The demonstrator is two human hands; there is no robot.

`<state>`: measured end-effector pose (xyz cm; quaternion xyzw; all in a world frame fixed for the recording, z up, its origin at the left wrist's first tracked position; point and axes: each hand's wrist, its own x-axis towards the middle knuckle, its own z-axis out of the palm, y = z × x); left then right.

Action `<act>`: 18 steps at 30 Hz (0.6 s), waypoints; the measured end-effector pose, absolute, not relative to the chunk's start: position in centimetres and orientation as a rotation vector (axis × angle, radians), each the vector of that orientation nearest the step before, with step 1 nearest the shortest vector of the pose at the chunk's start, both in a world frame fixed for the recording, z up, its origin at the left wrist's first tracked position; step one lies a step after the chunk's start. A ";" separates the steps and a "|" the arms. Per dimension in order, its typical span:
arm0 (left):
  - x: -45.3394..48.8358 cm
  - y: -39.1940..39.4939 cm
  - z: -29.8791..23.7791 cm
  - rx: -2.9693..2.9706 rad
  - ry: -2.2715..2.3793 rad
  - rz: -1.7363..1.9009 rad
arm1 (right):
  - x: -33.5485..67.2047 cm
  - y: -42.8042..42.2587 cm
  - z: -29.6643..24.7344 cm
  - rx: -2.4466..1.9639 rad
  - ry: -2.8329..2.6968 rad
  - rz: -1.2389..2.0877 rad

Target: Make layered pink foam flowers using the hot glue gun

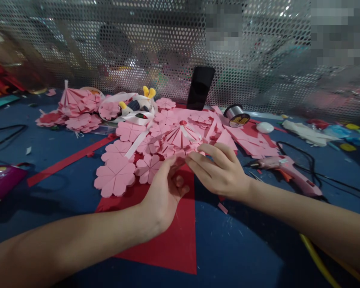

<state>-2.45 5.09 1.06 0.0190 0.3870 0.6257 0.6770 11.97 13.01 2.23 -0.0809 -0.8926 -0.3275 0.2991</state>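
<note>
A pleated pink paper ornament (182, 138), cone-shaped with a small red tip and a white ribbon at its top, sits at the centre. Along its near edge, my left hand (165, 196) is closed, thumb and fingertips meeting the paper. From the right, my right hand (217, 170) pinches the same edge, its fingertips close to the left ones. What lies right between the fingertips is partly hidden. Several pink paper flowers (115, 176) spread left of the ornament. Below my left hand, a red paper sheet (171, 248) lies flat on the blue table (246, 248).
A pink glue gun (288, 170) with a black cord lies right. Behind are a wire spool (237, 116), a dark phone (201, 88) leaning on perforated metal (168, 52), and finished-looking pink ornaments (75, 106). A red strip (69, 160) and a purple device (4, 184) are left.
</note>
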 end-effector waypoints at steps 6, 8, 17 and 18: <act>-2.5 5.0 1.3 0.043 0.858 1.401 | 12.2 13.3 2.6 -0.171 -2.376 -0.864; -2.4 5.0 1.2 0.052 0.838 1.397 | 12.3 13.5 2.6 -0.111 -2.360 -0.878; -2.5 5.1 0.9 0.046 0.831 1.436 | 12.5 14.4 2.8 0.106 -2.344 -0.840; -2.5 5.1 1.0 0.048 0.839 1.437 | 12.5 14.4 2.9 0.114 -2.347 -0.826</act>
